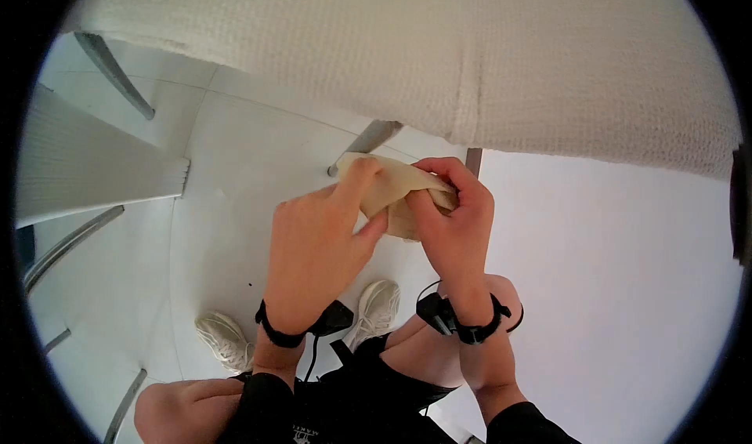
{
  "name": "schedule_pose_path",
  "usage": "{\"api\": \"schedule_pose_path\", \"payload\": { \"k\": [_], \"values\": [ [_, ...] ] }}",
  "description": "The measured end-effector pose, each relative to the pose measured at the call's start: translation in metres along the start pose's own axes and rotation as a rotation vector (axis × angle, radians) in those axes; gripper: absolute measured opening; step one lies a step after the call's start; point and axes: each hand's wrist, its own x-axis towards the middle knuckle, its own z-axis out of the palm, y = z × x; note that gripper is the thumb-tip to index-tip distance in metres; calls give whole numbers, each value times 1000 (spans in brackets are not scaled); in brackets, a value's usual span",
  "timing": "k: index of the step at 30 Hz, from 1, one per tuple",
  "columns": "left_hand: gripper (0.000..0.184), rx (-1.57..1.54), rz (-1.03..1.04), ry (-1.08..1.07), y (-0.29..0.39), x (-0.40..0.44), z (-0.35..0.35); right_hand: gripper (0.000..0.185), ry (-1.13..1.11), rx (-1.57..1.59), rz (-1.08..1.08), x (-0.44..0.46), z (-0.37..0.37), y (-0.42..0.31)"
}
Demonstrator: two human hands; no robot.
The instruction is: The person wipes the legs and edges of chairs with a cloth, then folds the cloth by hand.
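Observation:
A pale yellow, thin folded cloth-like piece (pixel 399 184) hangs between my two hands above the floor. My left hand (pixel 319 232) holds its left side, with the index finger on the upper face and the thumb near the lower edge. On the right, my right hand (pixel 460 217) pinches the folded end between thumb and bent fingers. The piece is creased, with a flap hanging below between the hands. Black straps with small dark devices are around both wrists.
A cream textured cloth (pixel 470 60) spans the top of the view. White ribbed furniture (pixel 94 158) and curved metal legs (pixel 74 244) stand at left. Below are my shoes (pixel 223 338) on the pale tiled floor (pixel 227 185). A plain white surface (pixel 611 287) fills the right.

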Motion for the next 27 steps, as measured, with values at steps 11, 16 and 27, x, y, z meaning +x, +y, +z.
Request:
{"api": "schedule_pose_path", "payload": {
  "k": [11, 16, 27],
  "values": [
    [27, -626, 85, 665, -18, 26, 3, 14, 173, -130, -365, 10, -4, -9],
    [49, -812, 143, 561, -19, 34, 22, 13, 189, 170, -28, 12, 1, -21],
    [46, -878, 128, 323, -9, 56, 39, 37, 55, 704, -137, 17, 27, -25]
  ]
}}
